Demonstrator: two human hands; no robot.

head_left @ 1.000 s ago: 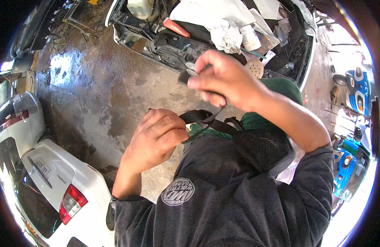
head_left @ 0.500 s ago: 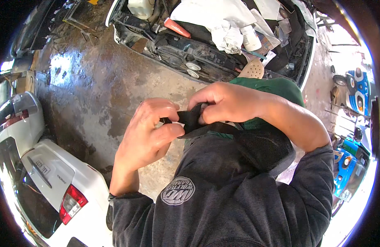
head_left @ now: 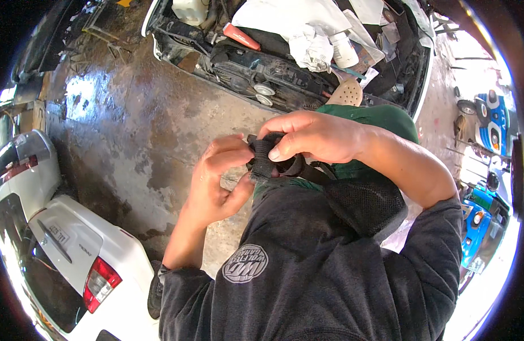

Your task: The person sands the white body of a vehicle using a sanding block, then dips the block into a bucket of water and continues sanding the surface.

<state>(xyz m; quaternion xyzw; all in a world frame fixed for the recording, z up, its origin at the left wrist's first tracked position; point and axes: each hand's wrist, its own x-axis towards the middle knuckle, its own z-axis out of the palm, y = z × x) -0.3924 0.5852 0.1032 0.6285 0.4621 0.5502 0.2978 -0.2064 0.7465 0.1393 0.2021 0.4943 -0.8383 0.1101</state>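
Observation:
In front of my belly a black woven strap (head_left: 262,162) is bunched into loops. My right hand (head_left: 321,136) pinches it, thumb pressed on the webbing and index finger curled over the top. At its left edge, my left hand (head_left: 216,176) has its fingertips and thumb against the strap, gripping its border; the exact contact is partly hidden. Thinner black strapping runs from the bundle toward a rounded black mesh piece (head_left: 367,207), which lies against my right side over the dark shirt (head_left: 330,261).
An open vehicle front (head_left: 273,79) lies ahead, with paper, a white bottle (head_left: 344,51) and a red-orange tube (head_left: 241,37) on it. A white car (head_left: 86,244) stands at left. Blue vehicles (head_left: 478,219) are at right. The concrete floor (head_left: 159,113) has wet patches.
The strap, earlier stretched between my hands, is now folded into a bunch with its ribbed face showing. My left hand has moved right, closer to my right hand, and its fingers have straightened somewhat.

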